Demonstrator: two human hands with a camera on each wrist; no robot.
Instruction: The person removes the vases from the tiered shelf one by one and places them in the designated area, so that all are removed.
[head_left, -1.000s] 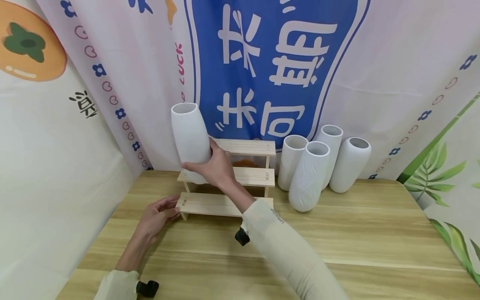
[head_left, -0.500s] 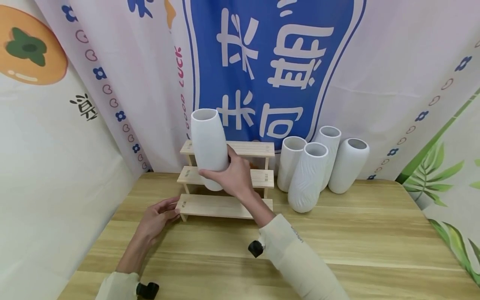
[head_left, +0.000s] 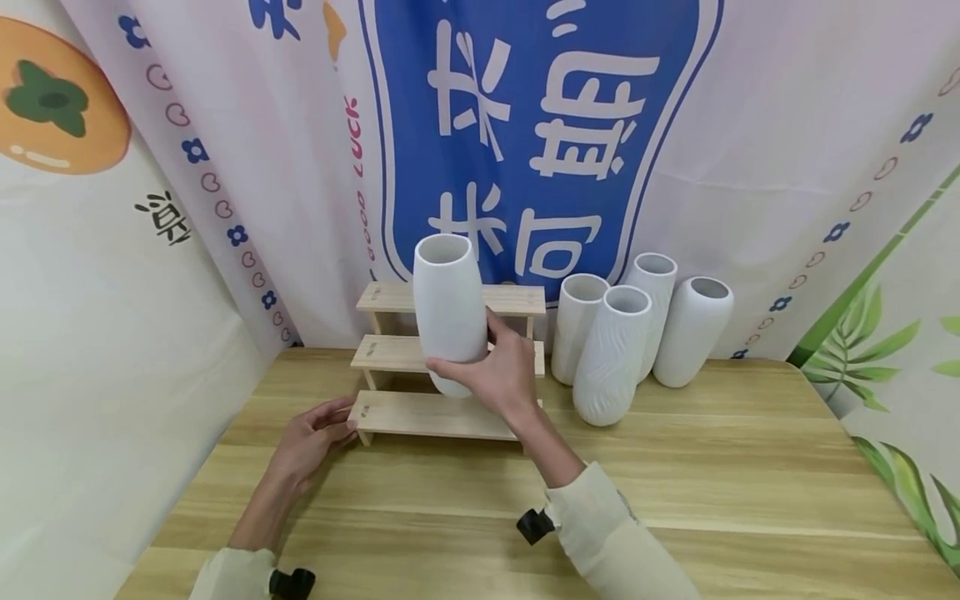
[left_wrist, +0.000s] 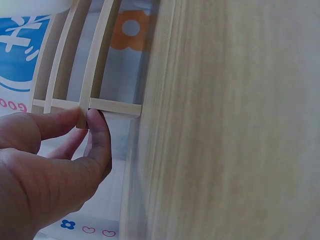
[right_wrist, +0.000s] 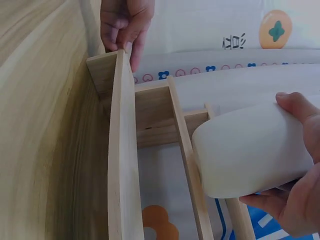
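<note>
My right hand grips a smooth white vase round its lower half, thumb on the near side. The vase stands nearly upright in front of the wooden three-step shelf, its base overlapping the middle step in the head view. In the right wrist view the vase's base is right at the edge of a step. My left hand is at the left end of the lowest step. In the left wrist view its thumb and a finger pinch the end of that board.
Several white vases stand grouped to the right of the shelf, among them a front vase with a carved wavy pattern and a smooth one at the right. A printed curtain hangs behind the wooden table.
My right hand has carried the vase to the right and somewhat lower, from the shelf's left end toward its middle. The left hand has stayed at the lowest step's end.
</note>
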